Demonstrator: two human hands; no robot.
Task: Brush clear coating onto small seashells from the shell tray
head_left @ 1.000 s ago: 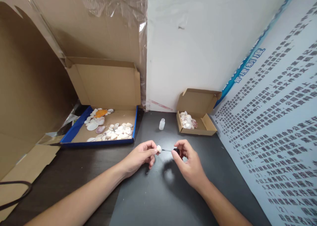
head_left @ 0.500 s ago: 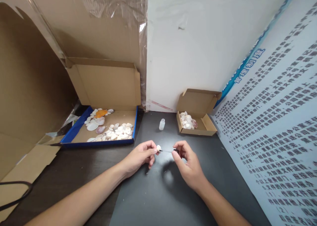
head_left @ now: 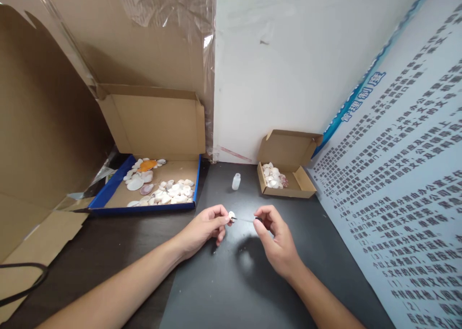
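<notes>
Dark grey, smooth mat (head_left: 212,290) runs beneath my hands, its left edge passing under my left forearm. With both forearms slanting inward, my left hand (head_left: 207,227) pinches one small whitish shell (head_left: 231,215) above it; my right hand (head_left: 276,240) holds one slim, black-ended applicator (head_left: 245,220), dark tip at the shell. Between my wrists there's room; beyond stand one translucent cylindrical bottle (head_left: 236,182) and two open cardboard boxes (head_left: 155,122).
</notes>
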